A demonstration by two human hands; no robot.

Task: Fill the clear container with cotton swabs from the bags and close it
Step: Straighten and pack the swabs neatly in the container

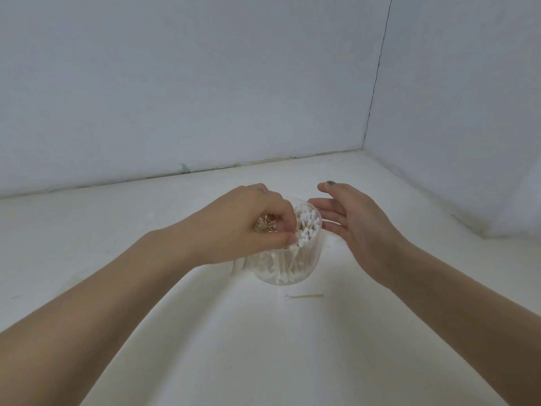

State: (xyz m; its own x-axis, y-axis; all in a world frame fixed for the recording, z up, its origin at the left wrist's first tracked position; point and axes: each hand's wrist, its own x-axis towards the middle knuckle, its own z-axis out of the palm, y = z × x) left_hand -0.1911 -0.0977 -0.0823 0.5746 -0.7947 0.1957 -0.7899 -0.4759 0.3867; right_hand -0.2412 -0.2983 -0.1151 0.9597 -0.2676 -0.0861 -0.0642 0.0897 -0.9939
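White walls (pixel 205 83) meet at a cracked corner behind the pale surface (pixel 117 230). Mid-surface, toward its back edge, the clear container (pixel 288 268) stands nearly full. Right hand (pixel 357 224) relaxed beside it; left hand (pixel 248 227) pinches cotton swabs (pixel 306 227) (best eased in upright, rim steadied). One stray swab (pixel 307 296) lies just in front.

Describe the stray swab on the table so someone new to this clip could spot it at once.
Start at the clear container between the two hands on the white table. Just in front of it, toward the camera, one swab lies flat. It is the only swab outside the container.
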